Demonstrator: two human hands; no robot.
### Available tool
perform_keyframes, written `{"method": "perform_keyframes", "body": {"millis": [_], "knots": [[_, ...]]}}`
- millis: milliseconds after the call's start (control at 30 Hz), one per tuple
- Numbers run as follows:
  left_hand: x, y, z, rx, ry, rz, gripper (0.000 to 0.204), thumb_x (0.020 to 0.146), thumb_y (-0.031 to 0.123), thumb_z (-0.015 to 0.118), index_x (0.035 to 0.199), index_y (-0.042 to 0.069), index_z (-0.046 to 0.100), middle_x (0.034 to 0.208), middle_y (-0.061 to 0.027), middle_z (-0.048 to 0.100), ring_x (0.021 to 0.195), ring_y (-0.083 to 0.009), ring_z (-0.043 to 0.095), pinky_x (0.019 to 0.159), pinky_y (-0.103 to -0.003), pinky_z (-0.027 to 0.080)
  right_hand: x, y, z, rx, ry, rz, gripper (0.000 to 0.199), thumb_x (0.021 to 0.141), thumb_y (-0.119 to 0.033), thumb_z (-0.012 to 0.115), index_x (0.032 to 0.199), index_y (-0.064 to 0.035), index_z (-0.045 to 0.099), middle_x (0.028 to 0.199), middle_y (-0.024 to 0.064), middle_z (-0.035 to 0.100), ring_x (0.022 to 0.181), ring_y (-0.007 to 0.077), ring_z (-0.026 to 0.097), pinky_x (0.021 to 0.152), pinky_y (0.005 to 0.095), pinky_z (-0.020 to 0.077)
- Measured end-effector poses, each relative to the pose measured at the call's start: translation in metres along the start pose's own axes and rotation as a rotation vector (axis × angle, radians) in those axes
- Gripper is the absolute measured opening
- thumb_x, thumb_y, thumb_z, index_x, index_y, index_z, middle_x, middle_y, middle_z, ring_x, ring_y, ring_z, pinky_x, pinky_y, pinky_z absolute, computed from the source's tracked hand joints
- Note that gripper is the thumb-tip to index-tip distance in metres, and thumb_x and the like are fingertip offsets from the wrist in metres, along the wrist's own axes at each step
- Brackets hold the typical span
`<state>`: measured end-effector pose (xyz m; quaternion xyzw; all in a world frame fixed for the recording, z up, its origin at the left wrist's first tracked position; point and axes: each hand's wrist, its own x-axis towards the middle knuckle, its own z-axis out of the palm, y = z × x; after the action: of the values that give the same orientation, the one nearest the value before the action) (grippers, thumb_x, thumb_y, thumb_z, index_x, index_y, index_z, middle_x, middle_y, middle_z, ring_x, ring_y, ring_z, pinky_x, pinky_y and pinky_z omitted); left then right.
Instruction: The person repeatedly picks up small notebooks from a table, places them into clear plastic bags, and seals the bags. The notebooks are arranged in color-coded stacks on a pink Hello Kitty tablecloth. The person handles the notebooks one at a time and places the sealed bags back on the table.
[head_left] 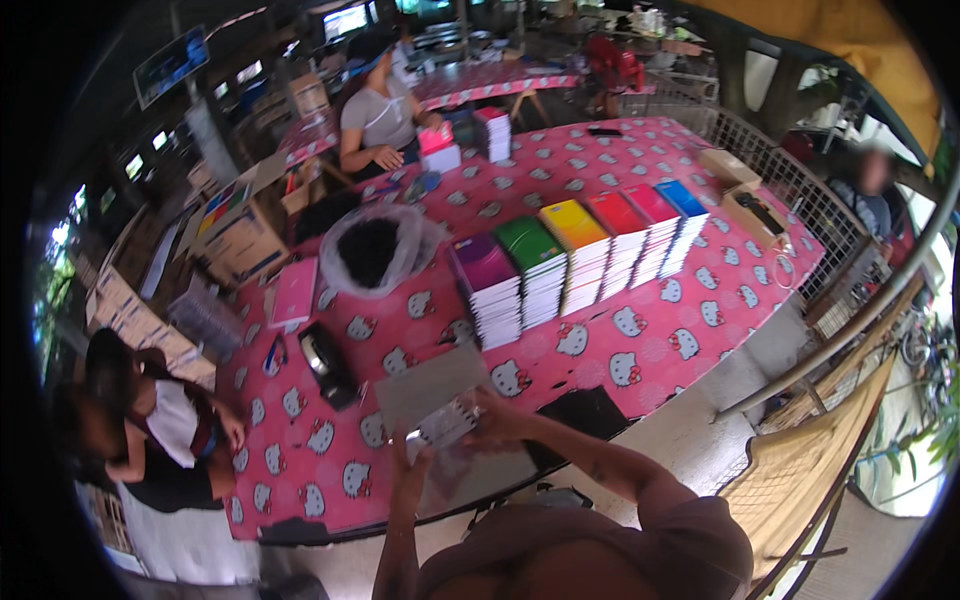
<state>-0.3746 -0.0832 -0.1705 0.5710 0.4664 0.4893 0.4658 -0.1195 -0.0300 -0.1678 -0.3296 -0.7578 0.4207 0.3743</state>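
My left hand (pixel 412 458) and my right hand (pixel 488 418) grip a shiny clear plastic packet (pixel 444 422) by its two sides, near the table's front edge. White glare hides what is inside it. Under and behind the packet lies a flat grey board (pixel 425 383). Left of the board stands a black tape dispenser (pixel 326 362) with a shiny roll. Farther left are scissors (pixel 275 356) with coloured handles. Tall stacks of notebooks run beyond my hands: purple (pixel 490 290), green (pixel 532 258), yellow (pixel 577 245), red, pink and blue (pixel 683 215).
A pink patterned cloth covers the table (pixel 625 330). Beyond the dispenser sit a pink notebook (pixel 293 293) and a clear bag (pixel 372 250) with dark contents. Cardboard boxes (pixel 240 235) stand at left. One person (pixel 380 115) handles notebooks across the table; another (pixel 165 420) is at left.
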Motion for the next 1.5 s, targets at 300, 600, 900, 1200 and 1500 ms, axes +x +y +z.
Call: {"method": "perform_keyframes", "body": {"millis": [300,600,900,1200,1500], "knots": [[0.067,0.001,-0.062,0.462,0.552,0.192,0.034,0.095,0.016,0.059,0.126,0.001,0.058,0.094,-0.0134,0.062,0.082,-0.026,0.061,0.077,-0.035,0.05,0.035,-0.04,-0.017,0.138,0.193,0.014,0.027,0.093,-0.019,0.065,0.118,-0.0079,0.066,0.118,0.0088,0.061,0.109,0.0224,0.06,0.089,0.0371,0.0489],[0.145,-0.057,-0.181,-0.143,0.347,-0.294,0.029,0.085,0.023,0.071,0.104,0.0,0.067,0.08,-0.0061,0.063,0.076,-0.0169,0.062,0.069,-0.032,0.052,0.052,-0.093,-0.016,-0.268,0.134,0.229,0.021,0.086,-0.022,0.067,0.103,-0.0099,0.067,0.11,0.0088,0.067,0.103,0.0328,0.063,0.083,0.043,0.0505],[0.119,-0.14,-0.177,0.105,0.664,-0.121,0.019,0.082,0.017,0.07,0.095,0.004,0.07,0.086,-0.0046,0.071,0.078,-0.0174,0.068,0.059,-0.03,0.051,0.033,-0.134,0.027,-0.742,-0.067,-0.163,0.034,0.082,-0.032,0.071,0.111,-0.0149,0.066,0.099,0.0058,0.068,0.097,0.0263,0.064,0.09,0.0451,0.043],[0.063,0.046,-0.09,-0.036,-0.173,0.027,0.013,0.09,-0.005,0.061,0.102,0.001,0.066,0.093,-0.0025,0.066,0.088,-0.0102,0.061,0.077,-0.025,0.049,0.034,-0.133,0.023,-0.82,0.012,-0.028,0.034,0.079,-0.034,0.074,0.108,-0.0156,0.069,0.091,0.0037,0.067,0.086,0.024,0.065,0.089,0.0418,0.0402],[0.071,0.077,-0.048,0.267,-0.348,0.366,0.032,0.082,0.001,0.074,0.113,0.008,0.07,0.113,-0.0066,0.059,0.104,-0.019,0.054,0.089,-0.032,0.044,0.047,-0.134,0.03,-0.81,-0.045,-0.052,0.038,0.075,-0.035,0.077,0.106,-0.0143,0.07,0.1,0.0071,0.068,0.095,0.0259,0.065,0.094,0.0453,0.0389]]}}
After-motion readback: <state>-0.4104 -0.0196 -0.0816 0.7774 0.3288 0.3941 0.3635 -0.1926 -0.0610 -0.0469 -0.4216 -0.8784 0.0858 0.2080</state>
